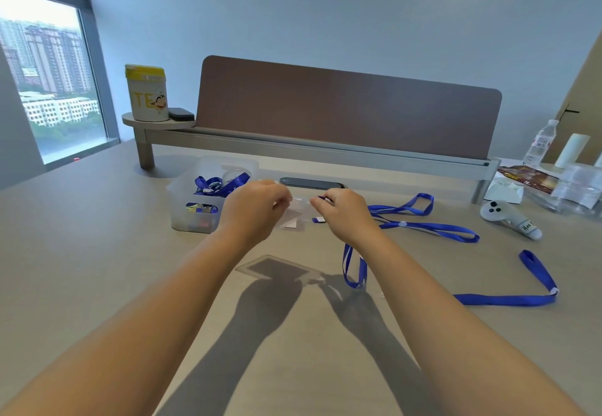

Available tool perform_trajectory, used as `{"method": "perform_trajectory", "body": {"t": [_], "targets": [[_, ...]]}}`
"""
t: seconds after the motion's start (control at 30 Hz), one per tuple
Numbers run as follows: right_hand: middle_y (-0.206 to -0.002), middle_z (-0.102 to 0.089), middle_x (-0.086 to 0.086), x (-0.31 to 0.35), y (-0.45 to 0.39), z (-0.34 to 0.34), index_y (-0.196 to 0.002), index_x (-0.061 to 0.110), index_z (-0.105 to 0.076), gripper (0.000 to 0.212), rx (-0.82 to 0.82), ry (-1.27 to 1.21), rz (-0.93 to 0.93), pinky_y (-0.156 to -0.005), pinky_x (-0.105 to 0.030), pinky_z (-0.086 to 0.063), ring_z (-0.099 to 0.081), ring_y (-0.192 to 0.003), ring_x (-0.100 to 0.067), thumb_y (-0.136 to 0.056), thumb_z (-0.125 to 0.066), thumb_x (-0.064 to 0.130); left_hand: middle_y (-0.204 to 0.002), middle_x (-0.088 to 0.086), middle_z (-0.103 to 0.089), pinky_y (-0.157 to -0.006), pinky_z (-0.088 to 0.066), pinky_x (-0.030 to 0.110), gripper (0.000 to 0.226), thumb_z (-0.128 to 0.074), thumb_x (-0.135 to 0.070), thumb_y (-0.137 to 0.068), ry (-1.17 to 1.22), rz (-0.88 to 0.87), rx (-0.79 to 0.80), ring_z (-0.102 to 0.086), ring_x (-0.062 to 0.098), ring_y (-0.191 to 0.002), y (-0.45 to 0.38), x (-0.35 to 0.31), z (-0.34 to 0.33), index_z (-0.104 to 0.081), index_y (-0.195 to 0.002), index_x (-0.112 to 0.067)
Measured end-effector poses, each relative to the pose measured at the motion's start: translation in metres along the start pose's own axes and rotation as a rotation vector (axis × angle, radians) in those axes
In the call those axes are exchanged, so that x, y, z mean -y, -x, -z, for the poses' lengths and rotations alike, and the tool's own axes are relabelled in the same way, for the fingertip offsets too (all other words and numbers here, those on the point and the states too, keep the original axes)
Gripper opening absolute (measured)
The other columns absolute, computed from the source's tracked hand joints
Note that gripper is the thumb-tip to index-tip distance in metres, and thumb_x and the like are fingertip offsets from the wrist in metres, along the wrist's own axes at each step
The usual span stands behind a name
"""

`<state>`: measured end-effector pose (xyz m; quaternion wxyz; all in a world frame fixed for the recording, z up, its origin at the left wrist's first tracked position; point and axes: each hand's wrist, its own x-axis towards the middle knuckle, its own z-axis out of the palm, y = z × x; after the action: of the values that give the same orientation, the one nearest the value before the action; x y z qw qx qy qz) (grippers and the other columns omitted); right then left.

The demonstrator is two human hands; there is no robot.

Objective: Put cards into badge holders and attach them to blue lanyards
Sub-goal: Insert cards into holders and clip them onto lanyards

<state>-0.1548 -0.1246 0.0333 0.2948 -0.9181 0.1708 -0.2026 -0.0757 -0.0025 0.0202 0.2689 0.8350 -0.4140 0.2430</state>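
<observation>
I find both hands raised above the desk (97, 252), working on one clear badge holder (298, 212) held between them. The left hand (254, 208) pinches its top left edge with curled fingers; the right hand (345, 212) pinches the lanyard clip end at the holder's top right, with the blue lanyard (353, 265) looping down from under that wrist. I judge the holder is held in the air so its slot meets the clip squarely. Whether a card is inside, I cannot tell. Both forearms reach straight out from the near edge, wrists level, knuckles up. Further lanyards (423, 217) lie on the desk to the right; a translucent bin (182, 200) of supplies stands just left of the hands.
</observation>
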Motion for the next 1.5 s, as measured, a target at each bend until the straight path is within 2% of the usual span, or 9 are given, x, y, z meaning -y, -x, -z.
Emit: {"method": "perform_trajectory", "body": {"t": [0.1, 0.2, 0.3, 0.43, 0.57, 0.83, 1.1, 1.3, 1.5], "targets": [[-0.098, -0.063, -0.026, 0.002, -0.001, -0.001, -0.102, -0.009, -0.062, 0.048, 0.037, -0.140, -0.111, -0.081, -0.042, -0.049, -0.057, -0.084, -0.032, -0.096, -0.040, 0.032, -0.088, 0.012, -0.075, -0.060, -0.044, 0.025, 0.013, -0.062, -0.010, -0.082, -0.044, -0.121, -0.092, -0.068, 0.029, -0.078, 0.002, 0.003, 0.001, -0.072, -0.089, -0.006], [-0.076, -0.054, -0.008, 0.003, 0.001, 0.003, -0.091, 0.001, -0.064, 0.033, 0.165, -0.332, -0.246, -0.057, -0.025, -0.038, -0.040, -0.060, -0.013, -0.094, -0.045, 0.028, -0.073, 0.012, -0.075, -0.050, -0.052, 0.028, 0.009, -0.072, -0.004, -0.071, -0.088, -0.181, -0.128, -0.069, 0.028, -0.061, 0.005, 0.006, 0.000, -0.074, -0.079, -0.006], [-0.065, -0.044, -0.003, 0.001, 0.002, 0.003, -0.070, 0.010, -0.053, 0.021, 0.250, -0.540, -0.333, -0.057, -0.023, -0.033, -0.037, -0.057, -0.011, -0.090, -0.051, 0.017, -0.096, 0.016, -0.074, -0.064, -0.056, 0.038, 0.023, -0.062, -0.005, -0.081, -0.037, -0.154, -0.052, -0.069, 0.033, -0.082, 0.006, 0.002, 0.001, -0.069, -0.103, -0.008], [-0.066, -0.049, -0.004, 0.002, 0.002, 0.000, -0.076, 0.007, -0.054, 0.015, 0.221, -0.687, -0.321, -0.057, -0.021, -0.040, -0.046, -0.059, -0.010, -0.090, -0.050, 0.009, -0.125, 0.009, -0.061, -0.085, -0.051, 0.034, 0.034, -0.046, -0.012, -0.092, -0.024, -0.132, 0.050, -0.059, 0.025, -0.109, 0.004, -0.002, -0.004, -0.053, -0.125, -0.019], [-0.068, -0.051, -0.003, 0.003, 0.002, -0.002, -0.101, -0.004, -0.063, 0.021, 0.160, -0.616, -0.254, -0.058, -0.017, -0.039, -0.046, -0.062, -0.009, -0.091, -0.051, 0.010, -0.121, 0.007, -0.064, -0.086, -0.051, 0.032, 0.030, -0.050, -0.019, -0.090, -0.030, -0.137, 0.038, -0.059, 0.023, -0.108, 0.002, 0.001, -0.006, -0.060, -0.118, -0.016], [-0.070, -0.051, 0.001, 0.002, 0.004, -0.006, -0.104, -0.007, -0.063, 0.024, 0.136, -0.466, -0.122, -0.066, -0.022, -0.040, -0.044, -0.068, -0.009, -0.091, -0.051, 0.009, -0.060, 0.008, -0.073, -0.041, -0.054, 0.029, 0.024, -0.089, -0.010, -0.046, -0.242, -0.403, -0.010, -0.067, 0.021, -0.048, -0.002, -0.001, 0.001, -0.074, -0.065, -0.008], [-0.091, -0.058, -0.024, 0.002, 0.003, -0.007, -0.103, -0.006, -0.063, 0.028, 0.117, -0.385, -0.101, -0.071, -0.029, -0.039, -0.047, -0.080, -0.020, -0.093, -0.049, 0.016, -0.056, 0.010, -0.071, -0.041, -0.054, 0.030, 0.025, -0.089, -0.010, -0.044, -0.297, -0.481, 0.019, -0.066, 0.020, -0.045, -0.004, -0.004, -0.001, -0.072, -0.062, -0.004], [-0.076, -0.056, 0.004, 0.000, 0.002, -0.005, -0.098, 0.000, -0.068, 0.026, 0.188, -0.356, -0.166, -0.079, -0.033, -0.037, -0.047, -0.075, -0.012, -0.092, -0.048, 0.016, -0.054, 0.009, -0.071, -0.040, -0.054, 0.027, 0.026, -0.089, -0.013, -0.043, -0.283, -0.482, 0.011, -0.064, 0.019, -0.043, -0.001, -0.003, -0.009, -0.071, -0.059, -0.005], [-0.101, -0.064, -0.027, 0.006, 0.004, -0.008, -0.099, -0.007, -0.066, 0.028, 0.040, -0.429, -0.113, -0.061, -0.022, -0.037, -0.049, -0.081, -0.023, -0.093, -0.046, 0.013, -0.061, 0.017, -0.071, -0.051, -0.055, 0.032, 0.009, -0.070, -0.006, -0.068, -0.090, -0.308, -0.093, -0.066, 0.027, -0.051, -0.004, -0.007, -0.013, -0.068, -0.065, 0.003]]}}
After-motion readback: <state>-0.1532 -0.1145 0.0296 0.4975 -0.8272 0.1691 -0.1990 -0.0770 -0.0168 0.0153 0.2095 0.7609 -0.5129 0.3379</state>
